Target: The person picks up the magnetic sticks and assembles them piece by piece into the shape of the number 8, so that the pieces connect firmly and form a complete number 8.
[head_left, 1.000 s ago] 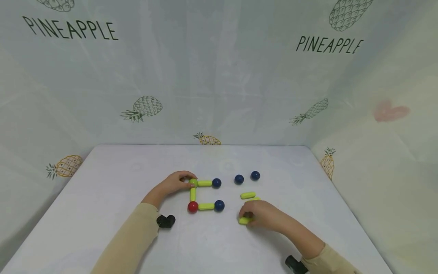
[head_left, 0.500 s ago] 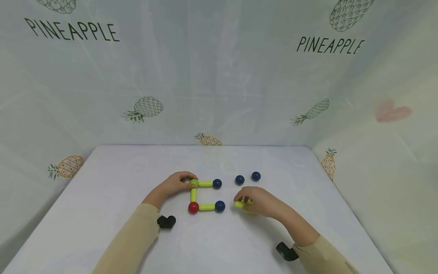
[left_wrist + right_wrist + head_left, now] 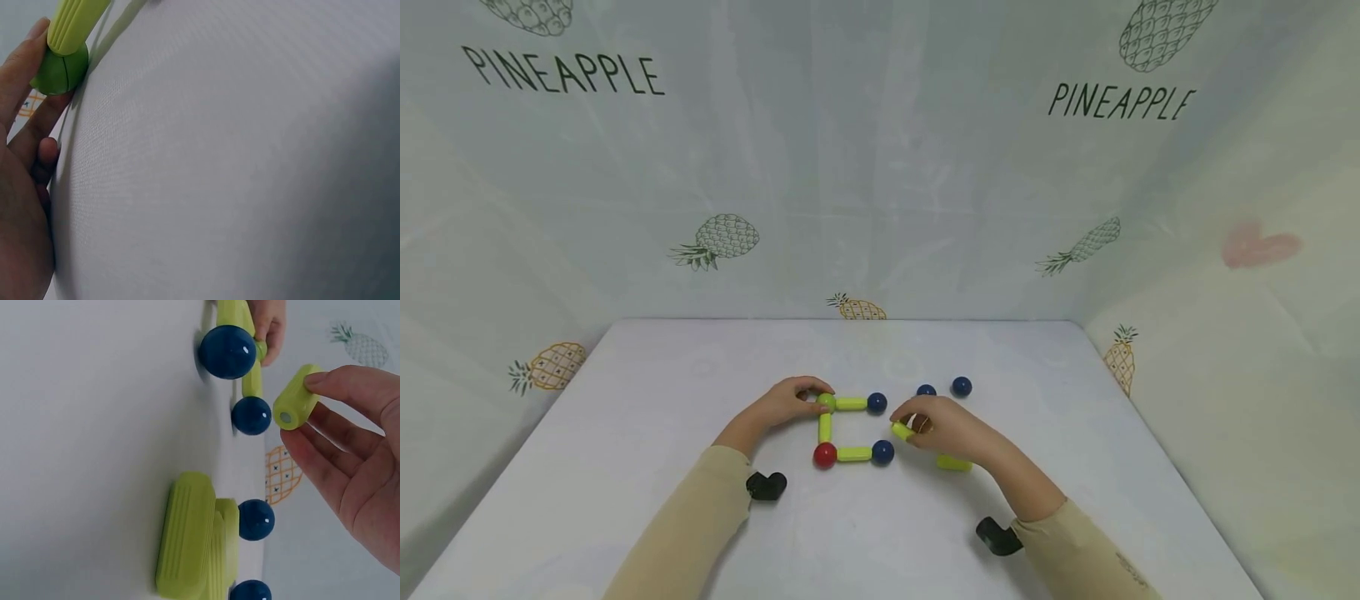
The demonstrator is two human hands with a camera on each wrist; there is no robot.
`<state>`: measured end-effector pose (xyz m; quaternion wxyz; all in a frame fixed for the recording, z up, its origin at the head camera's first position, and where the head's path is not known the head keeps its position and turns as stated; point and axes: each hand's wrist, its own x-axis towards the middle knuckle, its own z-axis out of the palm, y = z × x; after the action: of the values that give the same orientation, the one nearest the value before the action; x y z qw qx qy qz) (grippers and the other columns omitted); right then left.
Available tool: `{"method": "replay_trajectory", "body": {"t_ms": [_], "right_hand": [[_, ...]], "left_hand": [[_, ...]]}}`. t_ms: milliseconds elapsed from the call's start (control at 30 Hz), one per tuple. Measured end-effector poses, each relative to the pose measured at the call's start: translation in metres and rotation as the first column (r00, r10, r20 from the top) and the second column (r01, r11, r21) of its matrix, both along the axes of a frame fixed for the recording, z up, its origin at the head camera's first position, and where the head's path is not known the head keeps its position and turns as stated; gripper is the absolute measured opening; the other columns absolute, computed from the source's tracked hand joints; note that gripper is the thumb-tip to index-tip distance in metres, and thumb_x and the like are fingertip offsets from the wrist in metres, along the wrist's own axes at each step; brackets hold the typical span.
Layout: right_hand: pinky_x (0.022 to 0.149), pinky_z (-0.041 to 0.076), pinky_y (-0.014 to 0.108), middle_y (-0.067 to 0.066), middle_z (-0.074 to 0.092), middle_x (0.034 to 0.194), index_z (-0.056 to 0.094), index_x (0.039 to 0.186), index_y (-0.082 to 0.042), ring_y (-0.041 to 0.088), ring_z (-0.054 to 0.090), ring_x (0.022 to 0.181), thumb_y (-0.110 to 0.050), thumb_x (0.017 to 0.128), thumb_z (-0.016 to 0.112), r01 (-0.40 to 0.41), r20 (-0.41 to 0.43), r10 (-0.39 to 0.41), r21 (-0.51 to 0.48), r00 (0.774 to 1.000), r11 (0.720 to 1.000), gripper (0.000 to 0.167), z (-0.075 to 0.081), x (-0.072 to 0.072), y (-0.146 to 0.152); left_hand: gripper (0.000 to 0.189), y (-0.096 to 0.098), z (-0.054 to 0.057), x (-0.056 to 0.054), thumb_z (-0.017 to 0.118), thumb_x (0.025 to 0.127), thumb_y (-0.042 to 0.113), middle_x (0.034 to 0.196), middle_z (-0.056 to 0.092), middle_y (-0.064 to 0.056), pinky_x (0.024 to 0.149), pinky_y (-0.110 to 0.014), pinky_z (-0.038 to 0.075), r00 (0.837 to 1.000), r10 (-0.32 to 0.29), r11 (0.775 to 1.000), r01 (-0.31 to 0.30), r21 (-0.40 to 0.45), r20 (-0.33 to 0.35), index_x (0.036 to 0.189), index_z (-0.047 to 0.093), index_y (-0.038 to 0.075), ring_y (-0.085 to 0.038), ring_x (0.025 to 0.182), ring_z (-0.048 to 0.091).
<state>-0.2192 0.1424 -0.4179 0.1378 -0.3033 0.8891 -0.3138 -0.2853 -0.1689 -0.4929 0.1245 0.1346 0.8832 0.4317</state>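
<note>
Plainly, the right hand [image 3: 943, 425] grasps a rod [image 3: 297, 397], pinching it between thumb and fingertips; a grey disc shows in its near end. The rod is lifted off the table [image 3: 685, 517] and sits just right of the two blue ends of a built shape, apart from both. The left hand [image 3: 786, 400] grasps the green ball [image 3: 827, 403] at the shape's far left corner, thumb and fingers to either side.

From the green ball, the top rod [image 3: 852, 404] runs right to the far blue ball [image 3: 877, 403], and the side rod [image 3: 825, 429] runs toward the person to the red ball [image 3: 825, 456]. From there the bottom rod [image 3: 854, 454] leads right to the near blue ball [image 3: 883, 452]. The shape lies flat, three-sided and open on the right.

Below the right hand lies a loose rod [image 3: 955, 462]; the right wrist view shows more rods close behind it. Farther back rest two loose blue balls [image 3: 962, 387], one partly hidden by the hand. Beige sleeves [image 3: 688, 525] cover both forearms, a black device [image 3: 767, 487] at each cuff. Behind the table hangs a pale cloth [image 3: 880, 167] printed with pineapples.
</note>
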Motion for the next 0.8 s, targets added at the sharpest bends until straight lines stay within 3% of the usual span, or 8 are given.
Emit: {"method": "replay_trajectory", "body": {"t_ms": [267, 567, 800], "right_hand": [[0.073, 0.052, 0.027, -0.006, 0.064, 0.100, 0.066, 0.121, -0.008, 0.013, 0.058, 0.089, -0.004, 0.089, 0.069, 0.018, 0.027, -0.016, -0.072, 1.000, 0.997, 0.033, -0.005, -0.008, -0.010], [0.077, 0.052, 0.028, -0.004, 0.065, 0.108, 0.066, 0.119, -0.013, 0.012, 0.060, 0.091, -0.007, 0.090, 0.068, 0.104, 0.071, -0.095, -0.132, 0.993, 0.986, 0.030, -0.009, -0.013, -0.024], [0.079, 0.052, 0.030, 0.000, 0.064, 0.111, 0.065, 0.120, -0.011, 0.014, 0.060, 0.093, -0.005, 0.090, 0.067, 0.181, 0.094, -0.167, -0.167, 0.981, 0.969, 0.031, -0.013, -0.016, -0.033]], "left_hand": [[0.027, 0.000, 0.000, -0.001, 0.077, 0.085, 0.030, 0.116, 0.061, 0.003, 0.087, -0.037, 0.038, 1.000, 0.000, 1.000, 0.000, -0.007, -0.002, 0.111, 0.071, 0.025, -0.021, 0.099, 0.047], [0.028, 0.000, 0.002, 0.000, 0.077, 0.085, 0.029, 0.121, 0.061, 0.001, 0.095, -0.042, 0.038, 1.000, -0.002, 1.000, 0.002, 0.016, 0.001, 0.112, 0.071, 0.022, -0.022, 0.106, 0.048], [0.028, 0.001, 0.003, 0.001, 0.076, 0.086, 0.029, 0.120, 0.061, 0.001, 0.093, -0.041, 0.039, 1.000, -0.008, 1.000, 0.008, 0.012, -0.004, 0.112, 0.071, 0.022, -0.021, 0.104, 0.049]]}}
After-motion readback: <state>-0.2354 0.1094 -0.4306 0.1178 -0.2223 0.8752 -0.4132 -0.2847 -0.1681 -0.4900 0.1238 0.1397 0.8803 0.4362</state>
